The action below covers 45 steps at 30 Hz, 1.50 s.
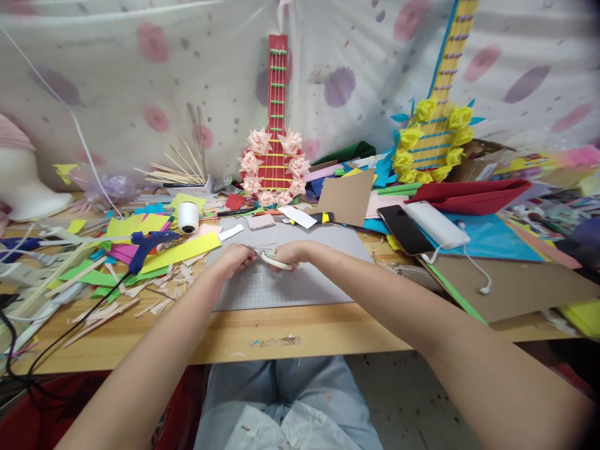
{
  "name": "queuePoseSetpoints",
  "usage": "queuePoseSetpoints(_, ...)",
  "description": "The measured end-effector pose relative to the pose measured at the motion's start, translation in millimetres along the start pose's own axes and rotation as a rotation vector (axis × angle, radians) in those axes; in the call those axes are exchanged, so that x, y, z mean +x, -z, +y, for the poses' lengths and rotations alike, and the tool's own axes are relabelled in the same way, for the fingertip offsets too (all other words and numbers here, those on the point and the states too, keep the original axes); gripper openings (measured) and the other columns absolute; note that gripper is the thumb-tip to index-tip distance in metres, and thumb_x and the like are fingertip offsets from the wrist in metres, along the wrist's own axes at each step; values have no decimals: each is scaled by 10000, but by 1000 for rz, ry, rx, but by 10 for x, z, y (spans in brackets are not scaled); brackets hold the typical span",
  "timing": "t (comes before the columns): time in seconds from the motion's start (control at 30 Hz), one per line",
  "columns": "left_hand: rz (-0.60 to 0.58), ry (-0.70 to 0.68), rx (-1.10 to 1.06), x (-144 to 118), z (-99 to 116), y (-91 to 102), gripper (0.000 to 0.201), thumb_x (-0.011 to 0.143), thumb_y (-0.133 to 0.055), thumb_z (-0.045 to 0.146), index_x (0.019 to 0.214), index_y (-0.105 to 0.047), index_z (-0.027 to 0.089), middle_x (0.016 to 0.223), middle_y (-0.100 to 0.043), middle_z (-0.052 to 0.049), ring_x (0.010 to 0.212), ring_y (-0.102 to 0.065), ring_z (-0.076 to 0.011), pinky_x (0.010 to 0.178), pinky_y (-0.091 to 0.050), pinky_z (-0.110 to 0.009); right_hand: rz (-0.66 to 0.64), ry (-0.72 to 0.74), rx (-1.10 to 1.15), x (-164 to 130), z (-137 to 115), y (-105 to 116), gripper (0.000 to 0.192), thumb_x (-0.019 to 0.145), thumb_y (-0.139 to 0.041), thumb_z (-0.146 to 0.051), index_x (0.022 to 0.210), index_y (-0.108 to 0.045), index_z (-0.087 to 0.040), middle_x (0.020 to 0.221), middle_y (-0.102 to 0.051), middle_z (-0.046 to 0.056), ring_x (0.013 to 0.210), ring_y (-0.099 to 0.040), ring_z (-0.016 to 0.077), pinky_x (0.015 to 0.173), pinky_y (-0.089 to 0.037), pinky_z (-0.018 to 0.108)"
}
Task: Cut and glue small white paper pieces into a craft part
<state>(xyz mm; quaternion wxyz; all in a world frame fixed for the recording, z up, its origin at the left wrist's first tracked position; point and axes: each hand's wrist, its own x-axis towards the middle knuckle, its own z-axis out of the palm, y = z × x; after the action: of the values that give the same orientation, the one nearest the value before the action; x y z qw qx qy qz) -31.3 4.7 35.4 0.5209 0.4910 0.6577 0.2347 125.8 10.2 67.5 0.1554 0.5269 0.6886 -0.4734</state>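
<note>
Over the grey cutting mat [290,290], my two hands work close together. My right hand [291,252] is closed around white-handled scissors [275,262], whose blades point left. Just left of them, my left hand [235,259] is closed in a pinch near the blade tips. What it pinches is too small and too hidden to name. Several thin, wire-like strands [265,245] show just behind the hands. Farther back on the mat lie a small stack of beige cards [261,222] and a white paper piece [298,217] resting across a yellow-and-black cutter [323,217].
A red paper guitar [276,165] with pink flowers stands behind the mat, a yellow one [429,147] to its right. At left are a blue glue gun [142,250], its cord, paper scraps and a white spool [188,217]. A phone [404,230] and power bank [435,224] lie right.
</note>
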Motion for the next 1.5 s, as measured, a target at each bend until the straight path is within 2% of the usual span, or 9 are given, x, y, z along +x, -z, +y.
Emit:
queuePoseSetpoints(0.1,50,-25,-29,36,-55,95,108,601,-556,205,549,-513,121,470,-447,16,388,-332,-44,377,-169,-187,237,39,-237,-150,242,157,278,691,-532,-420,746,-552,-148,712,-584,54,593,-523,131,516,-378,228)
queuePoseSetpoints(0.23,146,-47,-140,67,-55,222,92,597,-560,191,593,-494,127,515,-469,20,395,-326,-36,374,-165,-186,583,5,-591,-338,747,305,227,730,-487,-313,846,-602,-156,921,-624,118,801,-575,211,626,-391,264)
queuePoseSetpoints(0.37,173,-99,-233,86,3,251,86,593,-549,166,634,-482,130,560,-484,22,402,-330,-28,380,-185,-181,590,-104,-671,-427,1199,375,206,745,-462,-251,832,-623,-156,916,-632,130,810,-586,225,635,-394,277)
queuePoseSetpoints(0.47,182,-99,-213,120,27,237,85,608,-543,179,621,-471,137,553,-487,19,402,-341,-35,397,-220,-186,561,-159,-709,-438,1345,422,208,717,-509,-241,857,-631,-150,925,-632,140,817,-590,236,640,-400,283)
queuePoseSetpoints(0.57,260,-108,-43,141,27,244,84,640,-526,203,601,-470,153,535,-492,11,416,-373,-64,438,-270,-209,559,-223,-800,-450,1318,470,227,709,-530,-232,860,-644,-107,900,-632,183,844,-590,273,658,-406,312)
queuePoseSetpoints(0.73,503,-299,713,155,26,298,103,728,-464,237,703,-553,191,710,-586,-60,650,-531,-182,545,-313,-258,682,-203,-824,-462,1106,487,281,735,-518,-278,940,-630,-122,964,-623,180,905,-572,286,688,-408,340)
queuePoseSetpoints(0.93,396,-646,1297,327,79,258,244,767,-371,104,812,-607,144,904,-582,-146,908,-526,-250,683,-367,-313,892,104,-668,-260,935,288,262,803,-419,-271,971,-606,-198,1022,-617,87,931,-559,213,673,-392,278)
queuePoseSetpoints(1.17,347,-618,1438,451,100,200,293,784,-328,79,891,-600,64,894,-579,-181,880,-552,-259,686,-410,-342,1089,299,-419,37,925,-42,248,835,-385,-244,923,-612,-196,954,-631,49,897,-555,159,696,-371,242)
queuePoseSetpoints(1.5,314,-633,1516,494,77,165,321,761,-315,26,903,-602,6,874,-583,-219,863,-567,-275,686,-423,-358,1100,408,-377,239,927,-212,221,824,-414,-232,881,-624,-192,865,-633,49,837,-547,160,702,-371,255)
